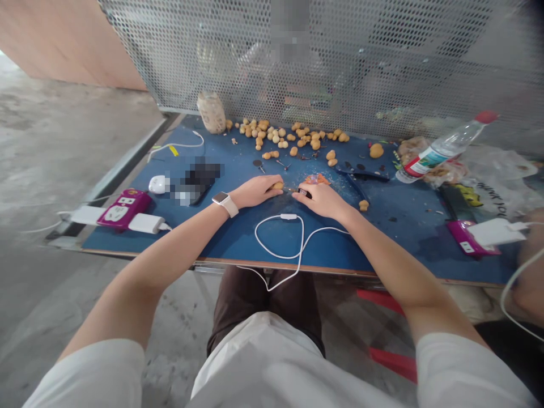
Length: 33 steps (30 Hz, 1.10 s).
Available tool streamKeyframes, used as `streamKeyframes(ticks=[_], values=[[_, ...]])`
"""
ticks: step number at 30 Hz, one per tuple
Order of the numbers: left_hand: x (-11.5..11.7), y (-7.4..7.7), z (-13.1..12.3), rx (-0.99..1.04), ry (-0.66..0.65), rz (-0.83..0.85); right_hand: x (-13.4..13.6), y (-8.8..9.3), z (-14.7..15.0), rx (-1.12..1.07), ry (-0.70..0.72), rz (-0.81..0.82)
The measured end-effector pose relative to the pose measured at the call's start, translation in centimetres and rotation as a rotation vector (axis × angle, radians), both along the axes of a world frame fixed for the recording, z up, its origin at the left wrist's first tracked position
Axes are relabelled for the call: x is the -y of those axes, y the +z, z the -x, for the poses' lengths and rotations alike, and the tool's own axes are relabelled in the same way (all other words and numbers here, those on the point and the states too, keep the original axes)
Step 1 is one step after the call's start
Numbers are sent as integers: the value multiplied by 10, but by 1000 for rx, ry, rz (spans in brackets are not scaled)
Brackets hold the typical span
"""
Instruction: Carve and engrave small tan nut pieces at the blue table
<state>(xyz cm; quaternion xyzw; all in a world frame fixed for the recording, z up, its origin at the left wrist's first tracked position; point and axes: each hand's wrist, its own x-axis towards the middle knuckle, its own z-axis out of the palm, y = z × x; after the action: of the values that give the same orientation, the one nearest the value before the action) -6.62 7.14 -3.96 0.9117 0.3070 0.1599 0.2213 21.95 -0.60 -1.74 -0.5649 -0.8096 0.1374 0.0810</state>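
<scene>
My left hand (255, 191), with a white smartwatch (225, 204) on the wrist, pinches a small tan lump (278, 185), perhaps a nut or a fruit. My right hand (318, 201) faces it, fingers closed on a small pointed tool (297, 190) whose tip meets the lump. Orange scraps (317, 179) lie just beyond my right hand. Several similar tan lumps (276, 136) are scattered across the far part of the blue board (225, 243). A white cable (276, 249) loops on the board below my wrists.
A perforated metal screen (297, 56) rises behind the board. A pixelated phone (199, 181), a jar (211, 112), a red-capped plastic bottle (446, 150), and magenta sockets (125, 208) stand around. Dark pliers (361, 175) lie nearby. Another person's arm (529, 272) enters at right.
</scene>
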Motion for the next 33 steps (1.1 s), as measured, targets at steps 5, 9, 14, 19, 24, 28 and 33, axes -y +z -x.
streamKeyframes(ticks=[5, 9, 14, 19, 24, 28, 33], values=[[1, -1, 0, -4, 20, -2, 1, 3, 0, -8, 0, 14], [0, -1, -1, 10, 54, 13, 0, 2, -1, -27, -3, 16], [2, 2, -2, 45, 86, 43, -1, -1, -1, -34, -8, 10], [6, 3, -2, 56, 172, -11, -1, 0, 0, -32, -17, 19], [6, 2, -1, 39, 186, -72, -2, -1, -1, -37, -9, 11], [5, 4, -1, 45, 164, -35, -1, -1, -1, -37, -20, 5], [6, 5, -2, 75, 160, -9, 0, 0, -1, -46, -17, 20]])
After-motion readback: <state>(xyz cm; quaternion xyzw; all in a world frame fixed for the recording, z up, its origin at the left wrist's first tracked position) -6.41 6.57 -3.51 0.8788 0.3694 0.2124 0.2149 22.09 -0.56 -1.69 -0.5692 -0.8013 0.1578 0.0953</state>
